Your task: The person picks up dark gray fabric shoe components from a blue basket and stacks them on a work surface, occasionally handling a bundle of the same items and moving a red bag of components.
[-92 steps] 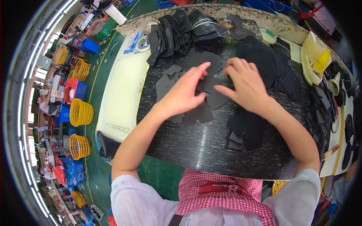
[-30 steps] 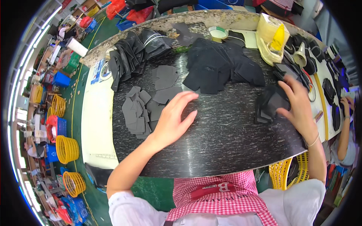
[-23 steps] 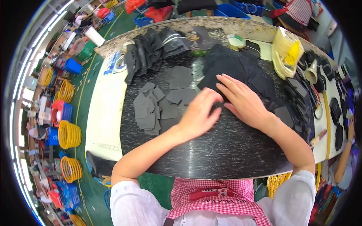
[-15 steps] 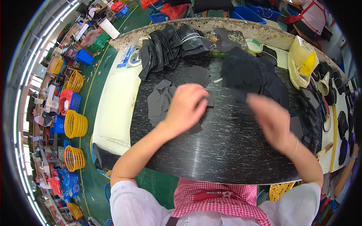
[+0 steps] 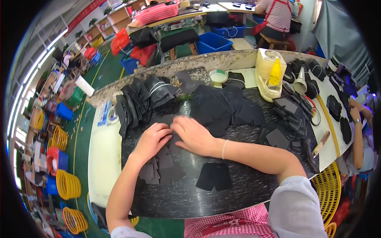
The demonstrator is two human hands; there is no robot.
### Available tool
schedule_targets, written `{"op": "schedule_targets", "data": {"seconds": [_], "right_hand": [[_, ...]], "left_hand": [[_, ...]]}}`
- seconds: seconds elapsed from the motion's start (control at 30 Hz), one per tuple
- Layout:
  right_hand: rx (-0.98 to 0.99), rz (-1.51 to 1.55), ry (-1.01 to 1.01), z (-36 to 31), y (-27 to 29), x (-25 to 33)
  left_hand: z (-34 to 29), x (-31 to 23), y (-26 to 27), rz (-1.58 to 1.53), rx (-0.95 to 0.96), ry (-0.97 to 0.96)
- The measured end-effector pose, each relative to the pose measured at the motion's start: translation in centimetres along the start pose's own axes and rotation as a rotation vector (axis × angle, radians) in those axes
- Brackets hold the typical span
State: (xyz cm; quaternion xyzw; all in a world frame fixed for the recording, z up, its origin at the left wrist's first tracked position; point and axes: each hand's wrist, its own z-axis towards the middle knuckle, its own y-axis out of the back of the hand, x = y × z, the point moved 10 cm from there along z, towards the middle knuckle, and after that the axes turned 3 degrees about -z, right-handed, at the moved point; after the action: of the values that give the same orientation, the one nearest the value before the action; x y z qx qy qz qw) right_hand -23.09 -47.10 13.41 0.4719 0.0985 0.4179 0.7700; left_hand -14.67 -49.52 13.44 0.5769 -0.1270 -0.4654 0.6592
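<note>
My left hand (image 5: 151,139) and my right hand (image 5: 195,137) meet over a pile of small dark grey flat pieces (image 5: 170,168) on the left half of the dark table mat (image 5: 174,202). Both hands have their fingers bent, and the fingertips almost touch. Whatever lies between them is hidden. Nearer to me, a black cut piece (image 5: 214,176) with a notched lower edge lies flat. Beyond my right hand spreads a large pile of black cut pieces (image 5: 212,105).
At the back left stand stacks of black curved pieces (image 5: 135,101), some bound with a white band. A tape roll (image 5: 218,77), a yellowish bag-covered container (image 5: 270,73) and grey piece stacks (image 5: 291,115) line the back and right. A co-worker's arm (image 5: 358,135) shows at far right.
My right hand has moved left from beside the black pile to meet my left hand. A notched black piece now lies on the near mat. The whole view has shifted.
</note>
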Motion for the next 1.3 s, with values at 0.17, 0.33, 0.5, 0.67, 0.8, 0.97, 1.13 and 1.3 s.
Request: {"op": "schedule_targets", "data": {"seconds": [0.17,0.33,0.5,0.67,0.8,0.97,1.13,1.3], "right_hand": [[0.131,0.040,0.159,-2.6,-0.2,1.5],[0.216,-0.089,0.238,-3.6,-0.3,3.4],[0.027,0.269,-0.021,-3.1,7.2,2.0],[0.473,0.804,-0.462,-5.5,8.8,-0.2],[0.116,1.095,-0.633,-8.3,8.7,-1.4],[0.207,0.963,-0.669,-14.2,6.8,1.8],[0.267,0.864,-0.732,-15.3,5.0,0.8],[0.266,0.559,-0.485,-13.8,5.5,1.7]], "left_hand": [[0.2,0.4,0.7,-0.091,0.027,0.039],[-0.2,-0.1,0.4,-0.054,0.029,0.045],[-1.4,0.7,-0.5,-0.022,0.072,0.112],[1.7,-10.0,2.2,-0.761,0.054,0.031],[0.1,-12.6,-1.8,-0.934,-0.067,0.266],[-4.9,-11.1,-4.9,-1.073,-0.131,0.515],[-5.5,-10.8,-6.7,-0.725,0.014,0.520],[-4.4,-10.3,-7.2,-0.674,0.087,0.517]]}}
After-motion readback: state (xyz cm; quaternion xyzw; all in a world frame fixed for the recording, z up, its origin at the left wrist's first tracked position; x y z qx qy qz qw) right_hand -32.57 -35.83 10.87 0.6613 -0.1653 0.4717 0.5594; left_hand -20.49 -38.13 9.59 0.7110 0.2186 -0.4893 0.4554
